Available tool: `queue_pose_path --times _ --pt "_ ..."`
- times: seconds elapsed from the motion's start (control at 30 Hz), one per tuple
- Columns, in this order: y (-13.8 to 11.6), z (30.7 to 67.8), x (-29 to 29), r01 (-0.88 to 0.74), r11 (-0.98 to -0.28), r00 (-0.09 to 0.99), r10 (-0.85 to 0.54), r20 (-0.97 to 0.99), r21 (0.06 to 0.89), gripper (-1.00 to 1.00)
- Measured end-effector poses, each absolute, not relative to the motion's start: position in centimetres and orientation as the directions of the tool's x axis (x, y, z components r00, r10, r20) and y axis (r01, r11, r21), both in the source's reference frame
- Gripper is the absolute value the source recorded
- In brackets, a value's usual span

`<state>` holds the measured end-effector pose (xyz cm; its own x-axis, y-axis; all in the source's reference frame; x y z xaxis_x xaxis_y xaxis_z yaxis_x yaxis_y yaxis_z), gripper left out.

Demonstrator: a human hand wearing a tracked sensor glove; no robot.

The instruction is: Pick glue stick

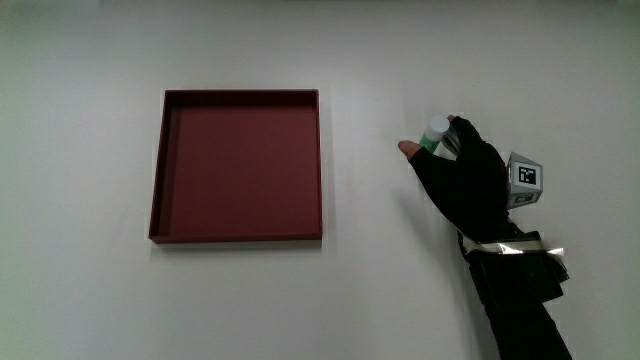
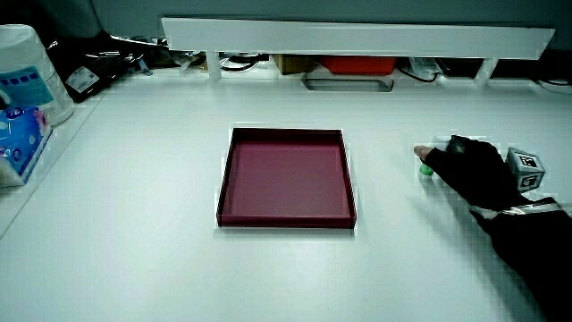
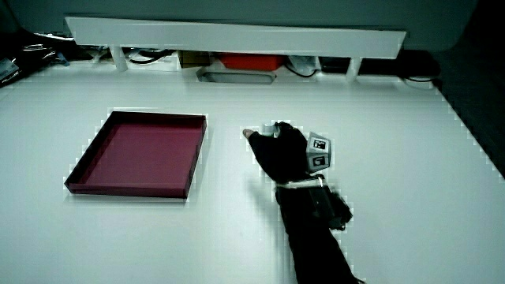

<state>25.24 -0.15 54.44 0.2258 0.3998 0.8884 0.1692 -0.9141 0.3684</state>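
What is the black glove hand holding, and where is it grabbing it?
The hand is closed on the glue stick, a small green tube with a white end. The fingers wrap its green body, leaving the white end showing. It sits beside the red tray.

The hand [image 1: 468, 172] lay low over the white table, its black glove leaving the fingertips bare; the thumb [image 1: 409, 149] stretched out to one side while the other fingers curled round a small white-capped stick, closed upon it; the patterned cube [image 1: 526, 180] sat on the back of the hand, tilted outward; the forearm [image 1: 520, 300] ran back toward the person in a dark sleeve; both side views showed the hand [image 2: 474, 168] [image 3: 280, 150] close to the tabletop.
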Motion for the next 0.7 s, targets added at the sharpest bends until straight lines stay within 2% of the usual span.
queue_pose_path --times 0.03,0.07,0.1,0.3,0.63,0.7 --pt "-0.13 54.60 25.28 0.119 -0.906 0.181 0.422 0.888 0.406 0.51" --pt "-0.03 54.55 25.28 0.189 -0.910 0.208 0.403 0.891 0.368 0.54" --pt "-0.07 54.87 25.40 0.137 -0.909 0.177 0.413 0.893 0.394 0.57" --pt "0.24 54.83 25.30 0.172 -0.922 0.159 0.374 0.914 0.347 0.73" --pt "0.43 54.57 25.41 0.206 -0.919 0.150 0.369 0.917 0.336 1.00" --pt "0.54 54.44 25.46 0.212 -0.922 0.157 0.359 0.920 0.324 1.00"
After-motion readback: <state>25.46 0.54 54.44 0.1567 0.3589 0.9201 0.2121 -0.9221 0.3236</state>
